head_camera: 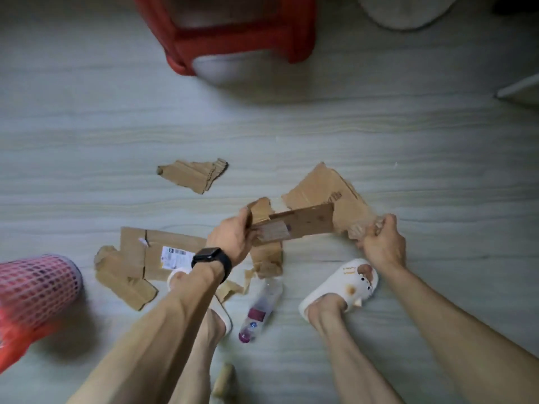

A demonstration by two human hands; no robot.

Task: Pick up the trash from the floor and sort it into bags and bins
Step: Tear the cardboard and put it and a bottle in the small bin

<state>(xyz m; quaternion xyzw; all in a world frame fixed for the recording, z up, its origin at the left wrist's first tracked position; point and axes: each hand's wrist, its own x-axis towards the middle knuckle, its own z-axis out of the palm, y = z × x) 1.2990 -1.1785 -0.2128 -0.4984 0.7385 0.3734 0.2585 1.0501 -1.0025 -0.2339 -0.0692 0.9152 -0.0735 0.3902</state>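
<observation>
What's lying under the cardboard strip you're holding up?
Under the strip, held by the left hand, a torn cardboard piece lies on the floor, with a plastic bottle nearer the feet. What lies directly beneath the strip is covered.

I read nothing | white label [175,257] on my floor cardboard [163,252]: blurred | slipper [350,279] lettering: too small

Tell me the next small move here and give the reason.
Probably lift the cardboard strip clear and carry it left toward the pink basket. The left hand grips one end, the right hand the torn end, so it seems ready to bin. More cardboard and a bottle wait on the floor.
</observation>
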